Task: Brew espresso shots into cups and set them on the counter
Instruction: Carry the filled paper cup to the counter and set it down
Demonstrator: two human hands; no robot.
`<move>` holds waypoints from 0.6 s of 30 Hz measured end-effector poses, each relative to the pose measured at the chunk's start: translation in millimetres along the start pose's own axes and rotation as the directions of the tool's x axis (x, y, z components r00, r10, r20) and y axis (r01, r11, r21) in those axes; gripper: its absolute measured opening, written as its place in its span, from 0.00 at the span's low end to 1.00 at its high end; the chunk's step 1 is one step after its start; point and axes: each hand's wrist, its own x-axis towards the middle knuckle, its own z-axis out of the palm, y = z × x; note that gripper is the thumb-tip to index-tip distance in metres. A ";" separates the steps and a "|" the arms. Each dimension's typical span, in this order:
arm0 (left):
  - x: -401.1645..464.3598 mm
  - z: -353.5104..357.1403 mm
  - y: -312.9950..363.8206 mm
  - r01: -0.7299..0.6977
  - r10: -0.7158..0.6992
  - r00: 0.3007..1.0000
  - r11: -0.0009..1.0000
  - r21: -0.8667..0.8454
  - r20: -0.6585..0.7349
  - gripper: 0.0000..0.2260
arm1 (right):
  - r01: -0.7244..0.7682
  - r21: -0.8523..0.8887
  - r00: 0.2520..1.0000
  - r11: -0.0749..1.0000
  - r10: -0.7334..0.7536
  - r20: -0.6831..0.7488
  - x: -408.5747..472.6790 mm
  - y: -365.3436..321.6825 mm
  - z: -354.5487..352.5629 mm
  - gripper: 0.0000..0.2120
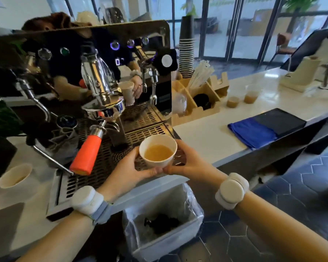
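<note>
The left hand (pixel 129 167) and the right hand (pixel 186 161) both curl around a white paper cup (pixel 158 151) holding pale brown liquid, thumbs meeting at its near side, the cup upright and carried just above the front right corner of the perforated steel drip tray (pixel 110 157). The cup has left the brewing position: it sits clear of the chrome group head (pixel 104 103), where the orange-handled portafilter (pixel 87 150) remains locked in. To the right, the white counter (pixel 206 137) offers bare surface just beside the cup. Two small clear cups of brown liquid (pixel 241 99) already stand well along that counter, near the wooden straw-and-lid organiser (pixel 199 97). Another white paper cup (pixel 14 175) rests to the left of the machine with a little liquid in it. A folded blue cloth (pixel 252 134) lies against a dark tray further right. Judgement: this shot is brewed and in transit; setting it down on the counter remains, and whether further shots are required cannot be told.
</note>
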 end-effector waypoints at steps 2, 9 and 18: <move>10.6 21.8 13.2 -0.005 0.005 1.000 1.000 0.011 0.028 0.38 | 0.007 0.004 1.000 1.000 -0.007 -0.015 -9.4 5.9 -23.6 0.32; 58.1 116.4 62.1 -0.040 0.040 0.997 0.999 -0.011 0.066 0.35 | -0.034 -0.052 0.997 0.998 0.030 -0.074 -39.4 34.9 -128.1 0.35; 126.1 215.9 104.5 -0.126 0.133 0.983 0.990 -0.062 0.127 0.30 | -0.044 -0.065 0.983 0.997 0.031 -0.183 -62.3 74.5 -238.3 0.36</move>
